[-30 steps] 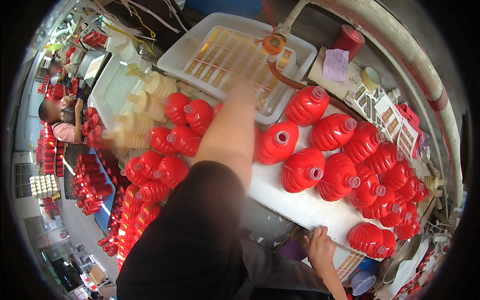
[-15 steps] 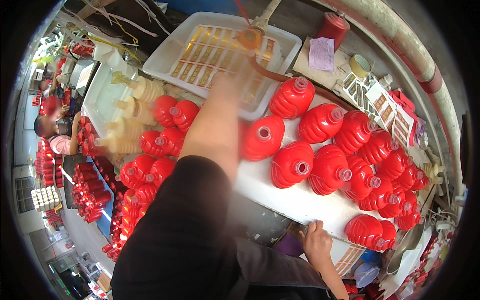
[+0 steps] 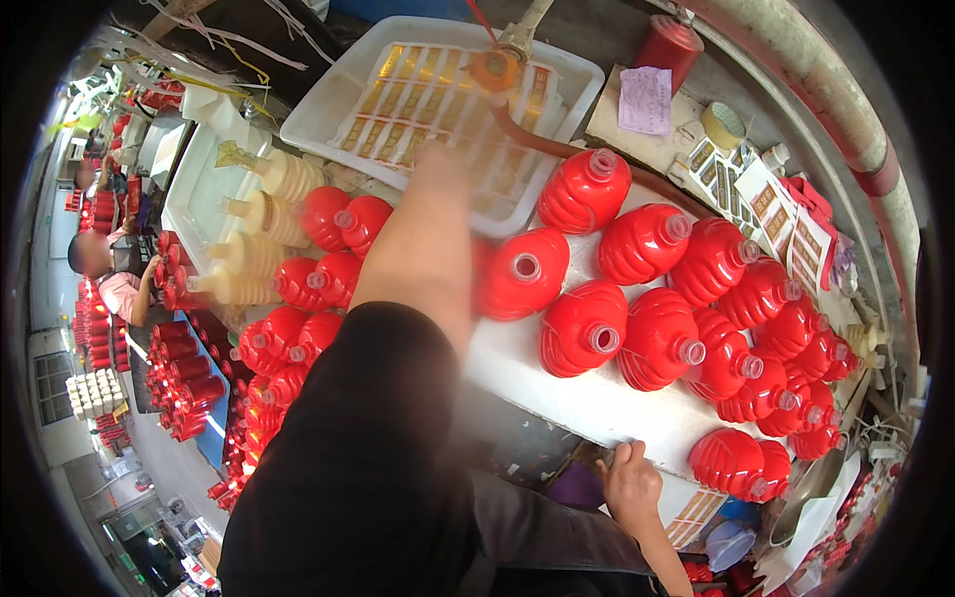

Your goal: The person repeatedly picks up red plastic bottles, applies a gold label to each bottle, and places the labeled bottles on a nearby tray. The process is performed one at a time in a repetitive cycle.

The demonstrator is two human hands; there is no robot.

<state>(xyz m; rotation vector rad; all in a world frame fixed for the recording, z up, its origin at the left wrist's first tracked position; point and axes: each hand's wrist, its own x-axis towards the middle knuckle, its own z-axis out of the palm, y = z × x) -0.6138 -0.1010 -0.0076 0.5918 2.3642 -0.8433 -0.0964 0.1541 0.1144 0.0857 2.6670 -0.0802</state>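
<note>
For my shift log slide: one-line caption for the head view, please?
Left hand reaches over the white tray of gold labels; right hand rests at the edge of the white table, beside red ribbed bottles.

Both arms wear black sleeves, the left hand (image 3: 443, 169) and right hand (image 3: 629, 485) bare of gloves.

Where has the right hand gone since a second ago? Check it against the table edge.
No move. The right hand stays curled on the front edge of the white table, just left of the nearest red bottle.
</note>
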